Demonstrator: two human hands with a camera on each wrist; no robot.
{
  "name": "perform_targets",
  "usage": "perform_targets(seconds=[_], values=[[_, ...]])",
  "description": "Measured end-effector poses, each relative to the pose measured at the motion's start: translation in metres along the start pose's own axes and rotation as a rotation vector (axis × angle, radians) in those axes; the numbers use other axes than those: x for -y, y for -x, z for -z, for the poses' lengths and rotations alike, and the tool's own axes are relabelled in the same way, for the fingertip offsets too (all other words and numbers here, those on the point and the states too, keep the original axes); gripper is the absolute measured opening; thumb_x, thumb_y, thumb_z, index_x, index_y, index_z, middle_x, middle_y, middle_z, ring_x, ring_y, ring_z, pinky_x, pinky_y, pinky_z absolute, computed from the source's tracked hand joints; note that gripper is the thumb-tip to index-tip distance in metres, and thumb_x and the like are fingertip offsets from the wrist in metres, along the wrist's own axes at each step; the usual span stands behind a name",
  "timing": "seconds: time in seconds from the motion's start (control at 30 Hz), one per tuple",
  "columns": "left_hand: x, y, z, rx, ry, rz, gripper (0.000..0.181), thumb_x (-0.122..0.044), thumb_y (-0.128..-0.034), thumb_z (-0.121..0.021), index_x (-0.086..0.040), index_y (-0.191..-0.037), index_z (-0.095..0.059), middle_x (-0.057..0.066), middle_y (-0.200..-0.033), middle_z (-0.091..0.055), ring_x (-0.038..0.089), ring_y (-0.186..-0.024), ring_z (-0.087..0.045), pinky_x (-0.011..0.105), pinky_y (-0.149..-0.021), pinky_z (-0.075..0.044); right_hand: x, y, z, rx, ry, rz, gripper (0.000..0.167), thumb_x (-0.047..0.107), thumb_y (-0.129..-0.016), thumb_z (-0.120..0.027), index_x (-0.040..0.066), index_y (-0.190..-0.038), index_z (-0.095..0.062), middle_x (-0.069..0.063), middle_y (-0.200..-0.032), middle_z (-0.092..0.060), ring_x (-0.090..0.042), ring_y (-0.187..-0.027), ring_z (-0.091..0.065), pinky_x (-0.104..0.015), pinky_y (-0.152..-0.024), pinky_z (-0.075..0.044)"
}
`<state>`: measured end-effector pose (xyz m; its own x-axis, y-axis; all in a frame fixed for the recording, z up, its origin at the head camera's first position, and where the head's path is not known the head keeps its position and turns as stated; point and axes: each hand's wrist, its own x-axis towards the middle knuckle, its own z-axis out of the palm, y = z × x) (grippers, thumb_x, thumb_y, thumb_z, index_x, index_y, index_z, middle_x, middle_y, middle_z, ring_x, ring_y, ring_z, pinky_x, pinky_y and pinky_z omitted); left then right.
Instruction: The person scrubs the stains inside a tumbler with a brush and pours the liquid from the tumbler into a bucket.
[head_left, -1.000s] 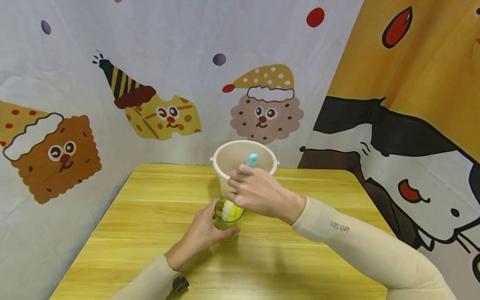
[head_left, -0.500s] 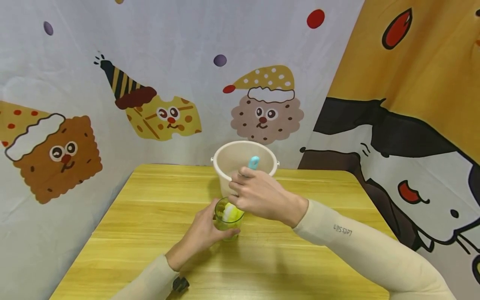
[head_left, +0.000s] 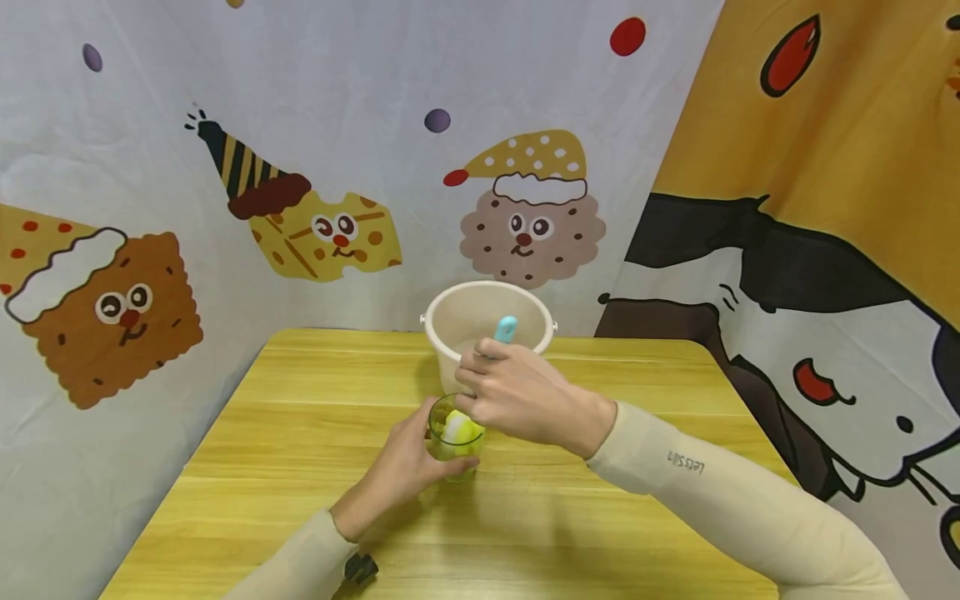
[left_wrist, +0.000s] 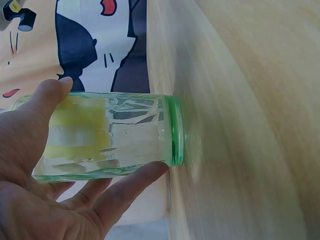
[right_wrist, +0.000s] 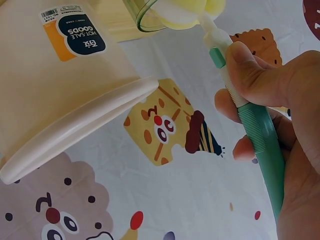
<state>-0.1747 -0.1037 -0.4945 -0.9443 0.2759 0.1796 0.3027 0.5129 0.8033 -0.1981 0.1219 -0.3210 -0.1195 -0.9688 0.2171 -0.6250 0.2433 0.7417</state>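
A green-tinted clear glass (left_wrist: 135, 132) stands upright on the table, and the left hand (head_left: 405, 457) grips it round its side, thumb on one side and fingers on the other. The right hand (head_left: 525, 398) grips the teal and white handle (right_wrist: 257, 130) of a brush above the glass. The brush's yellow and white sponge head (head_left: 459, 427) is inside the glass; in the right wrist view it shows at the glass's rim (right_wrist: 145, 22). Just behind both hands is a cream bucket (head_left: 444, 333).
The wooden table (head_left: 300, 392) reaches back to a printed cloth (head_left: 337, 100). A small black object (head_left: 362, 568) lies by the left sleeve near the front. The bucket carries a label (right_wrist: 77, 32) on its side.
The right hand has shifted slightly down and to the right, and the brush handle's top has dropped a little. The sponge head has turned or shifted inside the glass. The left hand keeps its grip.
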Motion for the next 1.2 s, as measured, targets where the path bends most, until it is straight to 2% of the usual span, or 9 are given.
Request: perform_targets(seconds=[0.63,0.93,1.2], values=[[0.001,0.000,0.000,0.005,0.004,-0.010,0.090,-0.041,-0.0852,-0.108,-0.022,-0.157,-0.057,-0.002,-0.139,-0.080,0.017,-0.122,-0.078,0.031,-0.099,-0.066,0.001,0.001,-0.003,-0.042,-0.014,0.000,0.004,0.032,-0.099,-0.087,0.030,-0.100,-0.084,0.011,-0.098,-0.079,-0.012,-0.102,-0.072,-0.031,-0.108,-0.047],[0.003,-0.001,-0.001,0.009,0.008,-0.018,0.089,-0.040,-0.0858,-0.107,-0.022,-0.156,-0.057,-0.003,-0.140,-0.080,0.018,-0.125,-0.078,0.040,-0.105,-0.069,0.001,0.002,-0.004,-0.061,-0.018,0.000,0.006,0.030,-0.098,-0.088,0.030,-0.103,-0.084,0.011,-0.098,-0.077,-0.013,-0.102,-0.071,-0.032,-0.111,-0.047],[0.002,0.000,-0.001,0.002,0.004,-0.010,0.090,-0.040,-0.0856,-0.108,-0.022,-0.157,-0.057,-0.003,-0.141,-0.080,0.019,-0.126,-0.079,0.044,-0.106,-0.070,0.002,0.004,-0.010,-0.083,-0.026,-0.008,0.008,0.028,-0.097,-0.089,0.029,-0.099,-0.082,0.011,-0.098,-0.078,-0.013,-0.102,-0.072,-0.032,-0.113,-0.047]])
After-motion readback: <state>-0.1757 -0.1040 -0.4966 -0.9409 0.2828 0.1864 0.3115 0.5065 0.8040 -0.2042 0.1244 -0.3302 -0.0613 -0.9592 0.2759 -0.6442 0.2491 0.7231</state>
